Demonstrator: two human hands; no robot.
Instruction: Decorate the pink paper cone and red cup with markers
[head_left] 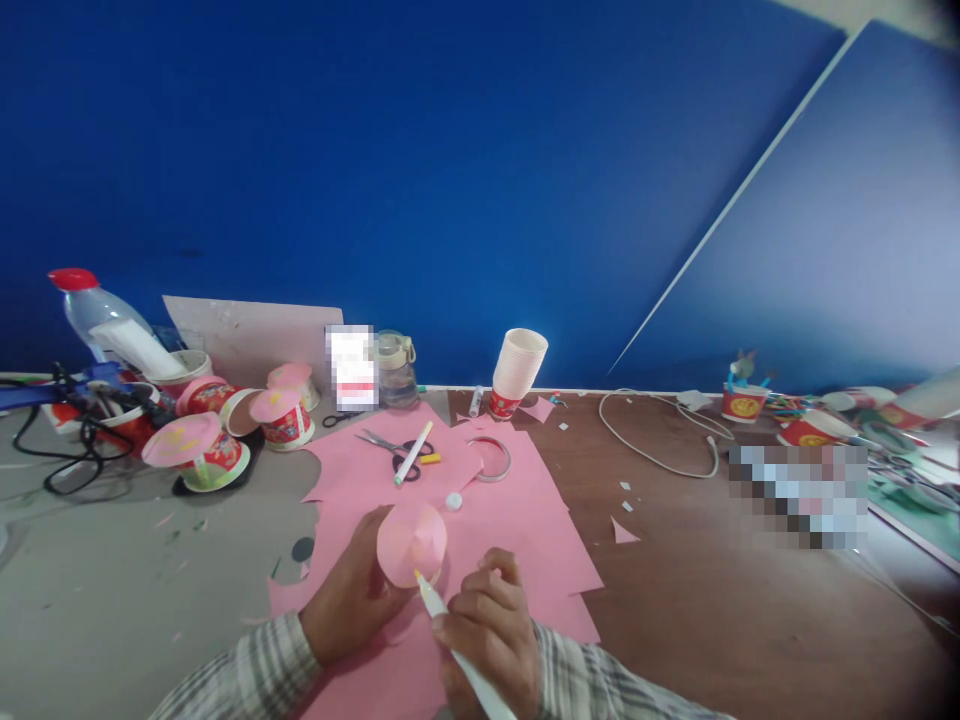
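The brown table point(712, 620) is biggest, with pink paper point(540, 520) next to it in front of the person. The left hand point(349, 590) grips a pink disc point(412, 525) from the left; what is under it is mostly hidden. The right hand point(491, 630) is curled round a white pen point(480, 685). The disc sits between the hands. The long pen slants up to the left, its yellow tip point(418, 576) at the disc's near edge. At the back, a leaning stack point(519, 360) has cups tucked inside each other. A small red cup point(745, 405) holds something grey.
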